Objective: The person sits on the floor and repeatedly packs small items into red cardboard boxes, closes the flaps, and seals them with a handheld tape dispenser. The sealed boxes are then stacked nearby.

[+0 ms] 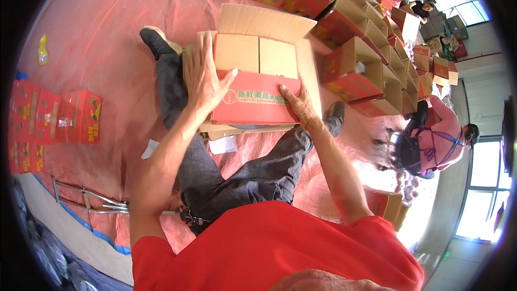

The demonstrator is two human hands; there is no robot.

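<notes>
A red cardboard carton (253, 109) bearing printed writing lies in front of me, between my legs, on flat brown cardboard. Two bare cardboard flaps (237, 53) are folded in on its top, and a wider brown flap (262, 22) stands up behind them. My left hand (206, 76) lies along the carton's left side, fingers spread and pointing away from me, the thumb over the near red flap. At the right corner my right hand (299, 101) grips the carton, its thumb on the red face and its fingers partly hidden behind the side.
Rows of open red cartons (351, 76) stand at the upper right. A person in pink (440, 141) sits at the right. Red cartons (80, 117) are stacked at the left, with a metal crutch (101, 204) below. A yellow bottle (43, 50) lies on the red sheet (113, 48).
</notes>
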